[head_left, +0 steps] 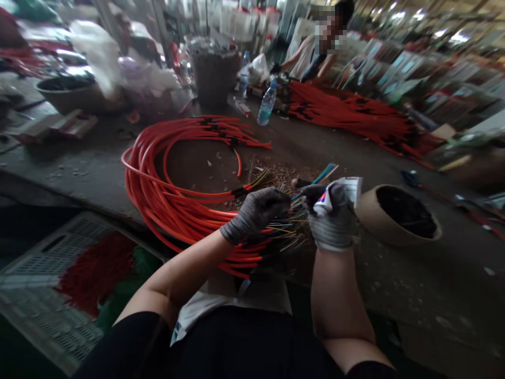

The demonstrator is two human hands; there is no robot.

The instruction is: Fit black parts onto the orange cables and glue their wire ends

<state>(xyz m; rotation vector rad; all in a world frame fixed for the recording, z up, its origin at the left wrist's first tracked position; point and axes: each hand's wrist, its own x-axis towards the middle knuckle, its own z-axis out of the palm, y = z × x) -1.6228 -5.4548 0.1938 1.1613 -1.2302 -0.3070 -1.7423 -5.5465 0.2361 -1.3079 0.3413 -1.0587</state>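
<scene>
Cluttered workshop bench point(98, 168). Left hand point(258, 213) pinching thin coloured wires point(294, 231) from orange cable coil point(173, 205); right hand point(331, 216) clamped on white label point(349, 188) alongside. Best kept taut, fingertips close.

Workbench point(98, 163) with orange cables point(173, 205)

Your left hand point(258, 213) and right hand point(329, 218) wear grey knitted cloth gloves, matt and nubbly, and your right grips a glossy printed paper label point(347, 190). The orange cables point(173, 202) before you have smooth plastic sheathing with a slight sheen — the workbench point(394, 273) under them looks rough, dull and dusty. To your left sits a white plastic lattice crate point(43, 263) — matt.
</scene>
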